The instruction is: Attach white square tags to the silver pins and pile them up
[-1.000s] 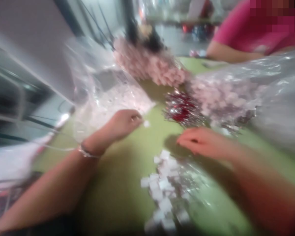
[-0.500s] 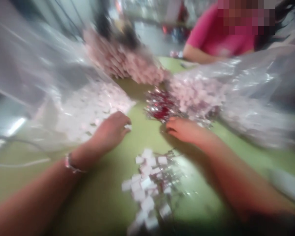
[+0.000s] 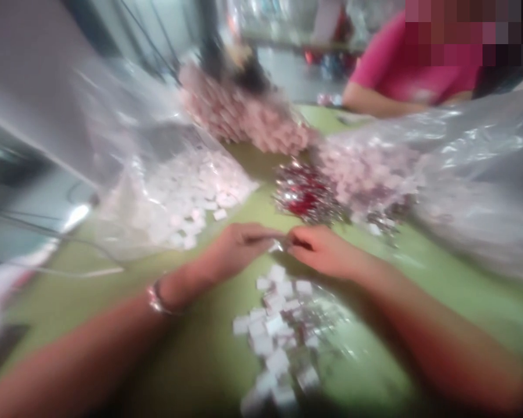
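Observation:
My left hand (image 3: 235,249) and my right hand (image 3: 320,249) meet fingertip to fingertip above the green table (image 3: 192,348). Both are pinched on a small silvery-white piece (image 3: 279,245) held between them; blur hides its detail. Just below the hands lies a heap of small white squares (image 3: 272,337) mixed with shiny bits. A red and silver tinsel pile (image 3: 305,194) sits just beyond the hands. A bracelet is on my left wrist.
A clear plastic bag of white squares (image 3: 178,191) lies at left. Pink pieces are heaped at the back (image 3: 248,119) and in a large clear bag (image 3: 418,168) at right. A person in a pink shirt (image 3: 401,75) sits across the table.
My two hands have come together at the middle. The left hand left the bag's edge with a white piece; the right hand drew back from the tinsel pile.

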`<act>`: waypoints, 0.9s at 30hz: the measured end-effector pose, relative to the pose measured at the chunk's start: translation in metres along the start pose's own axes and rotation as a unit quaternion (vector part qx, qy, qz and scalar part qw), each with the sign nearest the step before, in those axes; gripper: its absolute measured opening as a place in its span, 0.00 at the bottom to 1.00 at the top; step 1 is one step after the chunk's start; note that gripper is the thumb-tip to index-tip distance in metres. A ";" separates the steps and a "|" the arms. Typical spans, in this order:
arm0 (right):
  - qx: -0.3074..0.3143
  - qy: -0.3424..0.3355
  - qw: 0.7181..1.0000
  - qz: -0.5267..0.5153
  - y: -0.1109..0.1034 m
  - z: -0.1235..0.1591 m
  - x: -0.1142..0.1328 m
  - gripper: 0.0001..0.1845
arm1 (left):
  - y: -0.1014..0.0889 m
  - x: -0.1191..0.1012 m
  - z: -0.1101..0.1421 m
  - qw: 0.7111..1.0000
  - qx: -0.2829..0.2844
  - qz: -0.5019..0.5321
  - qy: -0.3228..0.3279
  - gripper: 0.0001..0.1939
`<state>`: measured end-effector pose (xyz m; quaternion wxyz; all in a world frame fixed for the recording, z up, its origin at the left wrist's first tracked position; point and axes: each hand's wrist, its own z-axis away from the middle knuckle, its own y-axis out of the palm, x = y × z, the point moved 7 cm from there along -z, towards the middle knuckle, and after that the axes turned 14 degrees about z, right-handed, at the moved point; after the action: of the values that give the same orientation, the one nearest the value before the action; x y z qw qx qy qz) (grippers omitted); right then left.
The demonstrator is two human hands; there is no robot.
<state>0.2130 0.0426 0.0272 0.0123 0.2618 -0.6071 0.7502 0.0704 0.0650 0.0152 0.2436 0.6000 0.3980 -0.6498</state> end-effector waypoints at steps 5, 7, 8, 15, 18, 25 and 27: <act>-0.001 -0.031 0.999 -0.036 0.000 0.001 0.002 0.10 | 0.001 -0.006 0.001 0.998 -0.003 -0.046 0.047 0.13; 0.011 -0.035 0.998 -0.046 0.000 0.001 0.003 0.12 | 0.002 -0.005 0.001 0.997 0.005 -0.063 0.053 0.12; 0.012 -0.027 0.999 -0.044 -0.001 0.002 0.002 0.12 | 0.003 -0.005 0.001 0.996 0.008 -0.070 0.056 0.12; -0.083 -0.029 0.986 0.142 -0.010 0.004 0.007 0.15 | 0.003 0.011 0.001 0.999 0.007 -0.016 -0.051 0.13; -0.109 -0.072 0.977 0.171 -0.010 0.006 0.010 0.15 | -0.004 0.026 0.002 0.988 -0.016 0.077 -0.133 0.17; -0.143 -0.080 0.985 0.047 -0.015 0.009 0.012 0.14 | -0.009 0.037 0.001 0.933 -0.079 0.310 -0.162 0.16; -0.100 -0.038 0.994 -0.037 -0.012 0.008 0.011 0.13 | -0.004 0.034 0.000 0.912 -0.075 0.370 -0.159 0.14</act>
<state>0.2105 0.0355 0.0430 0.0431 0.3095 -0.6687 0.6747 0.0613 0.0726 -0.0174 0.5707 0.5734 0.1513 -0.5680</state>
